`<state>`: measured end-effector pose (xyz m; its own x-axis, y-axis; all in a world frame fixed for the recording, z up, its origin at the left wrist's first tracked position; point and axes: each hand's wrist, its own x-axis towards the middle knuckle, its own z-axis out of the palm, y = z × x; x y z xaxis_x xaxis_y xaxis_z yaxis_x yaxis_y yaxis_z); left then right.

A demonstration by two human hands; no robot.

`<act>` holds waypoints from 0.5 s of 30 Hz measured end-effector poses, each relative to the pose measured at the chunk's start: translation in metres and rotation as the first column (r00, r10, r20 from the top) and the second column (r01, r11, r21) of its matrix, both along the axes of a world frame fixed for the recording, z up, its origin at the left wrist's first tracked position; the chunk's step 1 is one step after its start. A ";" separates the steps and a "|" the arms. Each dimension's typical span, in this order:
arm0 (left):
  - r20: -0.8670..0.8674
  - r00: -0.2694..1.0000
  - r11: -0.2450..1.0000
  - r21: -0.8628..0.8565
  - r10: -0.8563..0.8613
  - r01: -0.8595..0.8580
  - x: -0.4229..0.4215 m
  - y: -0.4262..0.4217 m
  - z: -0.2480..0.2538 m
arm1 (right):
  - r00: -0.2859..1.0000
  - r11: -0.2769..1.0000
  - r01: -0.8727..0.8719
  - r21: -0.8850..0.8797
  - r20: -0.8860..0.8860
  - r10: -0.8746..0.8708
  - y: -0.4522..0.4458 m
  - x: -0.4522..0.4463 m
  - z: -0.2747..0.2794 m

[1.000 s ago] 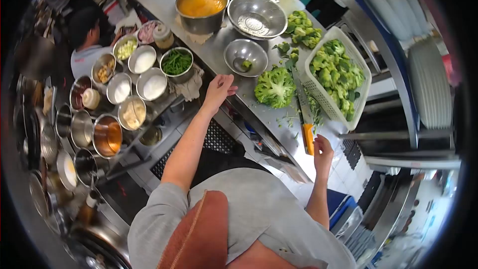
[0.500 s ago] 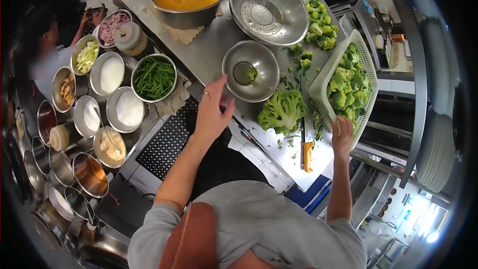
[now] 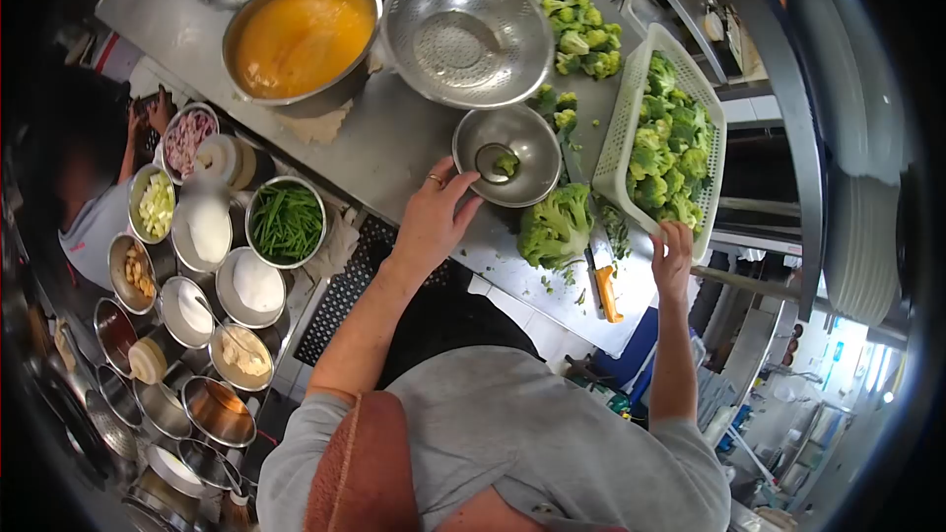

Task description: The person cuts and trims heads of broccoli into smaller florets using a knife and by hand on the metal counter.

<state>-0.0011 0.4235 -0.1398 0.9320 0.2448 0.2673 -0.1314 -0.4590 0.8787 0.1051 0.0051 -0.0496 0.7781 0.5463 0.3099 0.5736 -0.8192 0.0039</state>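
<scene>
My left hand (image 3: 439, 215) is at the near left rim of a small steel bowl (image 3: 537, 163), with fingertips over the edge and the thumb outside. A small green broccoli piece (image 3: 506, 165) lies in the bowl. My right hand (image 3: 674, 258) is closed on the near corner of a pale perforated plastic basket (image 3: 616, 143) filled with broccoli florets (image 3: 662, 153). Between the hands, a large cut broccoli head (image 3: 555, 229) rests on the steel table, its underside hidden. Beside it lies a knife with a yellow handle (image 3: 609, 296).
A steel colander (image 3: 468, 34) and a pot of orange liquid (image 3: 305, 39) stand behind the bowl. Loose florets (image 3: 581, 32) lie at the back. On my left are several ingredient containers, including cut greens (image 3: 288, 224). A person (image 3: 103, 167) is at far left.
The view has turned, shifting the pot and colander leftward. The small bowl has moved right relative to the colander, with my left fingers now over its rim. My right hand stays at the basket.
</scene>
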 end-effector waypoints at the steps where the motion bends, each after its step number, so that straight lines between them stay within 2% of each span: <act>1: 0.013 1.000 1.000 0.018 -0.016 0.016 0.005 -0.003 0.000 | 1.000 1.000 0.016 0.018 0.013 -0.016 0.001 -0.001 -0.001; 3: 0.006 0.999 0.986 0.160 0.038 -0.038 0.016 -0.011 -0.001 | 0.999 0.995 0.052 0.089 -0.016 -0.051 0.002 -0.006 0.001; 5: 0.001 1.000 0.982 0.186 0.020 -0.020 0.027 -0.018 0.003 | 0.997 0.987 0.081 0.136 -0.002 -0.082 0.006 -0.015 0.005; 8: -0.018 1.000 0.971 0.239 0.013 -0.008 0.047 -0.034 0.019 | 0.981 0.949 0.163 0.270 -0.143 -0.128 0.006 -0.031 0.015; 10: -0.014 1.000 0.958 0.287 0.011 -0.006 0.057 -0.046 0.027 | 0.981 0.931 0.168 0.326 -0.145 -0.126 -0.004 -0.050 0.007; 12: -0.052 0.998 0.975 0.223 0.022 -0.010 0.063 -0.054 0.030 | 0.968 0.908 0.182 0.378 -0.232 -0.097 -0.024 -0.072 -0.008; 13: -0.038 0.999 0.966 0.257 0.029 -0.018 0.059 -0.058 0.040 | 0.951 0.897 0.183 0.403 -0.304 -0.058 -0.035 -0.082 -0.023; 15: -0.051 0.984 0.967 0.203 0.170 -0.156 0.034 -0.074 0.057 | 0.902 0.855 0.222 0.468 -0.431 0.001 -0.049 -0.104 -0.046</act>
